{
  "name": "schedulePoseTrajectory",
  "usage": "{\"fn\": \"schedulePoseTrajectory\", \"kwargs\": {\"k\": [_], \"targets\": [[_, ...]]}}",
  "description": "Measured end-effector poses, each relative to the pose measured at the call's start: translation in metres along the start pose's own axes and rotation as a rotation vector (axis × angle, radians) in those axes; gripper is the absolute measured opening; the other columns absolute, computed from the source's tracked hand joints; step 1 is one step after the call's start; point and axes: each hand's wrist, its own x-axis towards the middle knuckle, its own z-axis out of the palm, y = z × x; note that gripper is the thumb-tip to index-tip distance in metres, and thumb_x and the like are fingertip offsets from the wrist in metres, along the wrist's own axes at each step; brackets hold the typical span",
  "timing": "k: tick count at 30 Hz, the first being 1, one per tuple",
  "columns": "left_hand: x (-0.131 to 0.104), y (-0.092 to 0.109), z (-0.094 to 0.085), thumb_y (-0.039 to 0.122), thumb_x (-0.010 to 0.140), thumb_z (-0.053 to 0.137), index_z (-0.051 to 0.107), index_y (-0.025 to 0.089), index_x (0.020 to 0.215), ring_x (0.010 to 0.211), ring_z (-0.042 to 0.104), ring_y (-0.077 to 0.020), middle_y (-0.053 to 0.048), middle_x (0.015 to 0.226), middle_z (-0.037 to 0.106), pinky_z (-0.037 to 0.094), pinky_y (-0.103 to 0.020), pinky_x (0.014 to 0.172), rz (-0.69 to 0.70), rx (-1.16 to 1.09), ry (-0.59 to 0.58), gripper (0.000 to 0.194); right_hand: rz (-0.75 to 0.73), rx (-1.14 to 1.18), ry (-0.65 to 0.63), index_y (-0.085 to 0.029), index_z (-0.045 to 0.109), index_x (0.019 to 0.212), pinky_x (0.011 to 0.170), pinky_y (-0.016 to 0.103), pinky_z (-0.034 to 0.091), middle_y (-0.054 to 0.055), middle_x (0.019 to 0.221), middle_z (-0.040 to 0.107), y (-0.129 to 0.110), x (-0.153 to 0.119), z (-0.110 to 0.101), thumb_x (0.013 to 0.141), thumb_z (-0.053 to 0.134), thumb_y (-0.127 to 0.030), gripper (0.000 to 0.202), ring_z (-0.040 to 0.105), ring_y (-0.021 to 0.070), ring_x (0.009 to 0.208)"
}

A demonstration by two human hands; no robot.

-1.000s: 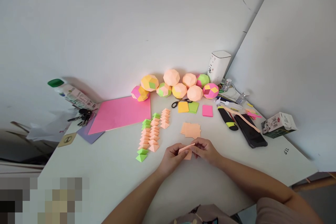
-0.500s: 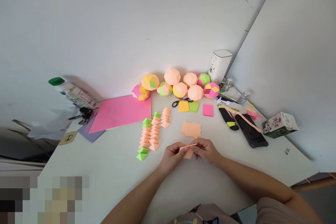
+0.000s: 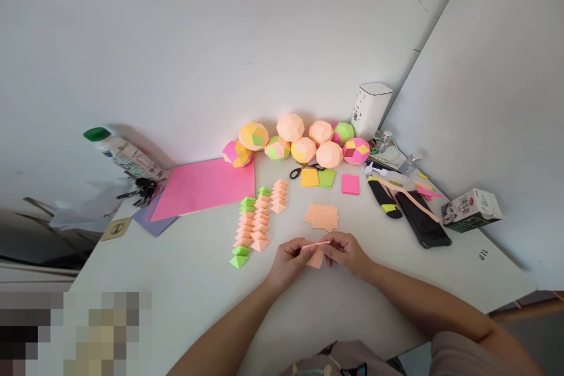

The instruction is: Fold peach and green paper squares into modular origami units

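Observation:
A peach paper square [image 3: 314, 259], partly folded along its far edge, is held between both hands above the near part of the table. My left hand [image 3: 289, 259] pinches its left end, thumb on the near face. At the right end my right hand [image 3: 348, 254] grips it between thumb and fingers. Just beyond the hands lies a loose stack of peach sheets [image 3: 325, 217]. To the left, several folded paper units [image 3: 259, 229] in peach and green stand nested in rows. Some fingertips are hidden behind the paper.
Faceted paper balls [image 3: 291, 128] line the wall. Scissors [image 3: 295, 173], yellow notes [image 3: 309, 177], green notes [image 3: 328, 179] and pink notes [image 3: 350, 184] lie before them. Rightward are a black phone [image 3: 420, 220], a cutter [image 3: 384, 198] and a milk carton [image 3: 471, 211]; leftward, a pink sheet [image 3: 207, 188] and a bottle [image 3: 127, 155].
The view has shifted very slightly. Both hands keep their hold on the peach paper, whose lower flap hangs marginally lower.

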Motion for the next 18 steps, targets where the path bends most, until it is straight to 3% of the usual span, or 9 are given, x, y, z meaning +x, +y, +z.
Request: {"fn": "schedulePoseTrajectory", "kwargs": {"k": [9, 18], "targets": [[-0.0011, 0.0, 0.0004, 0.045, 0.073, 0.064, 0.064, 0.014, 0.065, 0.056, 0.045, -0.0106, 0.001, 0.057, 0.053, 0.037, -0.024, 0.055, -0.014, -0.041, -0.006, 0.032, -0.002, 0.039, -0.003, -0.015, 0.064, 0.082, 0.048, 0.023, 0.043, -0.002, 0.06, 0.056, 0.0019, 0.0014, -0.0008, 0.08, 0.061, -0.038, 0.023, 0.052, 0.0095, 0.049], [-0.004, 0.0035, 0.0037, 0.043, 0.08, 0.057, 0.062, 0.015, 0.068, 0.061, 0.045, -0.0111, 0.001, 0.062, 0.05, 0.038, -0.023, 0.06, 0.11, 0.131, 0.0, 0.031, 0.012, 0.039, -0.007, -0.015, 0.063, 0.077, 0.049, 0.022, 0.041, -0.002, 0.058, 0.055, 0.0029, 0.0013, -0.0018, 0.079, 0.063, -0.038, 0.023, 0.053, 0.0099, 0.05]]}}
